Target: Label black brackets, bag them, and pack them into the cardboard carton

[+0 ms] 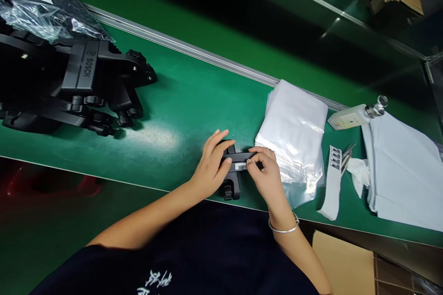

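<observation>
A black plastic bracket (234, 179) lies near the front edge of the green table, a small white label (240, 166) on its crossbar. My left hand (210, 168) holds its left side, thumb near the label and fingers extended over the far end. At the bar's right end, my right hand (265, 170) is closed in a pinch, thumb and forefinger together beside the label. The fingertips hide part of that end. Just right of this hand sits a stack of clear plastic bags (294, 124).
Black BOSCH-marked parts (79, 73) and a bagged item (41, 4) crowd the left. Rightward are a pump bottle (353, 117), a label strip (332, 189), tweezers (346, 159), crumpled tissue (360, 175) and white sheets (404, 170). A metal rail (180, 48) borders the table's back.
</observation>
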A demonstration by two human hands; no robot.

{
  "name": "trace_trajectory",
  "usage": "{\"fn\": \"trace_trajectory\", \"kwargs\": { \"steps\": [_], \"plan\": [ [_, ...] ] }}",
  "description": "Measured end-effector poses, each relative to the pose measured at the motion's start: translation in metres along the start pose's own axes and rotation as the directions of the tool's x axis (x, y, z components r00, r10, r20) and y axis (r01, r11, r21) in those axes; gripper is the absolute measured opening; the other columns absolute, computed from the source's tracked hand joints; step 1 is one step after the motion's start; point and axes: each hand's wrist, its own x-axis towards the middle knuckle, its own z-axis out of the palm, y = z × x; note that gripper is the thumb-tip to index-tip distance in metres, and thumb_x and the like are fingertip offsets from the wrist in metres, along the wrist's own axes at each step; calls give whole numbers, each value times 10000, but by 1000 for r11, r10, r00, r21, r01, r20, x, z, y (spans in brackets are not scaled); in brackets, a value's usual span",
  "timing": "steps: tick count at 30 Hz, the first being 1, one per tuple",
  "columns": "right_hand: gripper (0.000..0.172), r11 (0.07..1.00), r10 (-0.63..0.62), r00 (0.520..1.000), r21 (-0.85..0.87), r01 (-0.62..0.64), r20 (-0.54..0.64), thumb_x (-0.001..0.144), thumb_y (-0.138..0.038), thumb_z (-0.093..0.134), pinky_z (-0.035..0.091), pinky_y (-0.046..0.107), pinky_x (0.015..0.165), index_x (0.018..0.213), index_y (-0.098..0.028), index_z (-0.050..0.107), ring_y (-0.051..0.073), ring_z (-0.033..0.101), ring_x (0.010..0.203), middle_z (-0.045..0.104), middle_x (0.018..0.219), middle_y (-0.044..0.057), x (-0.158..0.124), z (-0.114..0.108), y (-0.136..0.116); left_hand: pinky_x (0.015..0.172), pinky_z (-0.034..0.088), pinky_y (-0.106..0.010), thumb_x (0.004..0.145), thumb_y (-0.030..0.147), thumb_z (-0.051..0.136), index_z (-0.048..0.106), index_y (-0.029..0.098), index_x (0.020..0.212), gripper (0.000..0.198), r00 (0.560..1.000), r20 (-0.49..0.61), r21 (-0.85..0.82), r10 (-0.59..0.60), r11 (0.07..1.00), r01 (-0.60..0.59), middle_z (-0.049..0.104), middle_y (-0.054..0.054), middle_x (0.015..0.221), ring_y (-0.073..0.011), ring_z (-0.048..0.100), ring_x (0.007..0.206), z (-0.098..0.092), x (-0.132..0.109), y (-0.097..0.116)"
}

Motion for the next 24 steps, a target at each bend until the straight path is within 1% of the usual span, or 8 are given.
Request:
{"fn": "trace_trajectory", "kwargs": {
  "steps": [3, 5, 7, 9, 13, 15, 20, 24],
  "plan": [
    [177, 1000, -20, 1000, -18, 20, 5, 792, -232, 557, 322, 523, 1019, 624, -233, 502, 271, 596, 1020, 684, 1005, 72, 0, 1, -2, 1065, 438, -436, 952, 226, 458, 635, 258, 1182, 292, 940, 139, 84, 311, 942, -324, 691, -56, 1210, -232, 594, 1211, -11, -1, -6],
    [186, 999, -19, 1000, -37, 19, 10, 799, -229, 560, 294, 556, 1061, 620, -231, 506, 271, 606, 1030, 689, 1013, 73, 0, 1, -2, 1008, 468, -403, 953, 253, 482, 656, 272, 1192, 296, 874, 303, 95, 380, 900, -424, 727, -45, 1161, -222, 646, 1130, -17, 1, -8],
    [181, 999, -11, 1000, -33, 12, 18, 826, -239, 561, 297, 567, 1084, 646, -229, 548, 273, 618, 1058, 695, 1053, 78, -2, -5, 0, 976, 477, -406, 959, 285, 493, 646, 264, 1237, 317, 837, 390, 96, 383, 888, -450, 725, -60, 1182, -237, 649, 1126, -22, 5, -9],
    [105, 1000, -9, 1000, 21, 8, 22, 871, -262, 560, 360, 528, 1082, 829, -235, 653, 267, 612, 1134, 677, 1180, 83, -4, -15, 6, 968, 470, -413, 967, 304, 495, 636, 262, 1256, 325, 812, 415, 89, 410, 870, -485, 721, -69, 1193, -245, 649, 1121, -26, 10, -10],
    [439, 994, -103, 972, 59, 92, 213, 887, -322, 649, 393, 464, 1122, 1321, -304, 584, 259, 489, 1345, 536, 1451, 57, -6, -40, 21, 958, 454, -408, 972, 348, 499, 604, 264, 1296, 351, 743, 492, 67, 454, 831, -552, 702, -80, 1223, -251, 635, 1116, -33, 19, -13],
    [494, 989, -144, 941, 16, 146, 305, 879, -340, 679, 369, 485, 1147, 1359, -332, 566, 267, 463, 1370, 526, 1465, 43, -5, -45, 25, 960, 448, -406, 959, 389, 517, 581, 276, 1324, 388, 709, 550, 45, 442, 831, -554, 700, -78, 1202, -254, 626, 1102, -35, 25, -11],
    [447, 973, -218, 929, -12, 232, 297, 910, -327, 647, 411, 501, 1116, 1352, -332, 578, 264, 523, 1312, 608, 1376, 52, 1, -44, 26, 1032, 399, -445, 873, 445, 647, 536, 266, 1371, 541, 657, 637, 72, 403, 818, -571, 678, -86, 1119, -276, 606, 1076, -33, 40, 3],
    [433, 965, -240, 914, -26, 262, 328, 909, -323, 646, 430, 502, 1098, 1337, -334, 588, 270, 548, 1278, 633, 1335, 50, 4, -44, 27, 1078, 377, -490, 843, 452, 692, 527, 235, 1375, 598, 672, 617, 98, 411, 806, -583, 669, -101, 1109, -301, 596, 1126, -29, 34, 5]
  ]
}}
